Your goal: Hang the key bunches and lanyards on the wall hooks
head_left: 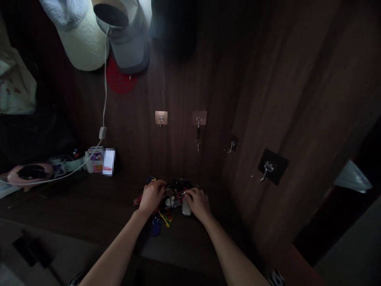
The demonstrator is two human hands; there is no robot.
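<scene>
Dim light. A dark wooden counter (89, 198) runs along the foot of a dark wood-panel wall (178, 87).

A tangled heap of metal keys and coloured key tags (176, 191) lies on the counter right against the wall, between the two hands. The left hand (152, 196) sits on the heap's left side with its fingers curled down into it. The right hand (199, 203) sits on the right side with its fingers bent onto the keys. For both hands I cannot tell whether the grip has closed on a key or only rests there, as the fingertips are lost in the dark tangle.

A small white oblong fob (186, 208) lies just beside the right hand, on its inner side. A yellow plastic tag (165, 218) and a blue rounded tag (155, 228) trail out of the heap toward the person, near the left wrist.

On the wall above the heap:
- A copper-coloured square hook (161, 118).
- A second copper-coloured hook (199, 118) with a small dark key (198, 140) hanging from it.
- Further right, a small black hook (231, 145) and a larger black-backed hook (270, 167).

At the top hang a cream cap (83, 47) and a grey cap (131, 47), with a red round pad (119, 81) below them. A white cable (104, 79) drops down the wall and runs off left across the counter. At the far left of the counter are a pink rounded object (28, 173) and a small printed carton (95, 159), well apart from the hands.
</scene>
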